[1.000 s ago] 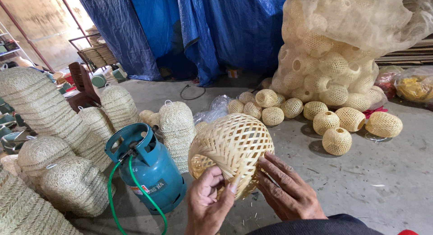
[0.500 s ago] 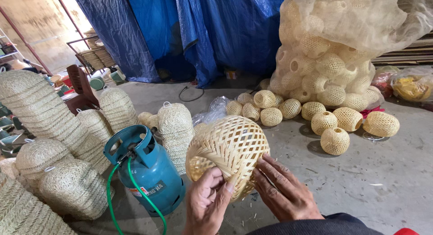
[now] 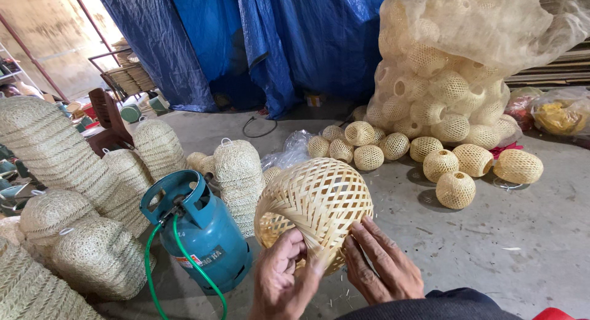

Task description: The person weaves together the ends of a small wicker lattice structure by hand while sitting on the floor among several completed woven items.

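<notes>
I hold a round woven bamboo ball-shaped shade [image 3: 319,203] in front of me, its open mouth turned to the left and down. My left hand [image 3: 283,282] grips its lower rim, thumb up against the weave. My right hand [image 3: 381,264] rests with spread fingers on the lower right side of the weave. Both hands are at the bottom middle of the view, above a concrete floor.
A teal gas cylinder [image 3: 200,228] with a green hose [image 3: 150,277] stands just left of my hands. Stacks of woven shades [image 3: 67,166] fill the left. Loose woven balls [image 3: 455,188] lie to the right, under a large net sack [image 3: 455,68] of them. Blue tarps [image 3: 258,37] hang behind.
The woven shade has been turned slightly in my hands, and my left thumb has shifted along its rim. Everything else stays in place.
</notes>
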